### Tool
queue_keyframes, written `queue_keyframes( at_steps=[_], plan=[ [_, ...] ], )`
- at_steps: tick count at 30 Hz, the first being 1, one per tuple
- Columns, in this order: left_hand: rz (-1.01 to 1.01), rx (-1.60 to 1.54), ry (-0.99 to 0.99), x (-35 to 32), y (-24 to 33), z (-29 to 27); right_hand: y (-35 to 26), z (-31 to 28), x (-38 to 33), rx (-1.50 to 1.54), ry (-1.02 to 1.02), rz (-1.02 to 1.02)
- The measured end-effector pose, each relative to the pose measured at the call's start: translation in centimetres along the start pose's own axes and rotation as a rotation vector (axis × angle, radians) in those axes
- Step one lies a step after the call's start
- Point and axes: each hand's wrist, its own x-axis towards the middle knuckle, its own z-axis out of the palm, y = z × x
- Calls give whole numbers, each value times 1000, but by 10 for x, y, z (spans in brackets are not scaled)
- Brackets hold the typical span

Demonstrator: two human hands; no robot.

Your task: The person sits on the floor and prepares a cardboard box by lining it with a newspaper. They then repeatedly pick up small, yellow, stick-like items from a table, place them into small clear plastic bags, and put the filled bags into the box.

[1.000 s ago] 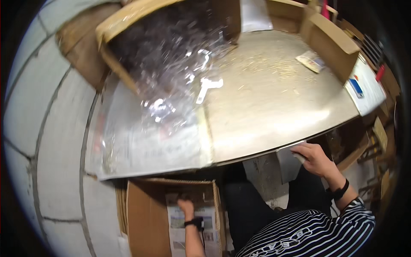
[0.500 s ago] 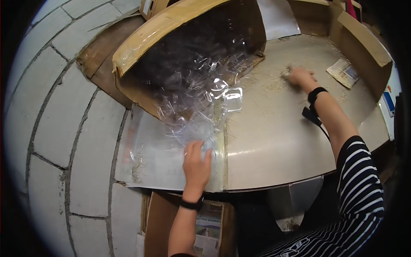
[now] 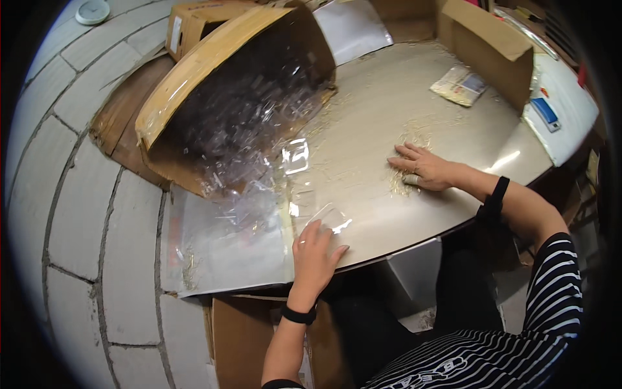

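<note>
My left hand (image 3: 315,251) is near the front edge of the table (image 3: 382,220), fingers stretched forward and thumb apart. Its fingertips touch the near side of a clear plastic piece (image 3: 332,217) lying flat. My right hand (image 3: 424,170) rests palm down with fingers spread on a scatter of thin, straw-coloured slivers (image 3: 418,137); their exact kind is too small to tell. A pale wrap circles one of its fingers. Left of centre, a heap of clear plastic pieces (image 3: 249,139) spills from a tipped cardboard box (image 3: 184,74). Another square clear piece (image 3: 297,155) lies at the heap's right edge.
A printed packet (image 3: 459,85) lies on the far right of the table. Beyond it stands a cardboard wall (image 3: 486,48), with a blue-and-white object (image 3: 545,113) on a white surface. An open cardboard box (image 3: 243,337) stands below the front edge. Grey paving (image 3: 84,214) lies left.
The view has shifted. My left hand has left the heap's near end and now touches a clear piece on the table. My right hand has come nearer and spread over the slivers.
</note>
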Motion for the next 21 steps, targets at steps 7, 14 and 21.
queue_keyframes(
  at_steps=[7,14,21],
  plan=[
    [-649,-114,-15,14,-9,5,34,28,-27,362,679,377],
    [-661,-383,-5,21,1,14,-54,65,-9,-133,296,209],
    [-973,-1334,292,-92,88,16,-55,66,-28,-16,291,178]
  ],
)
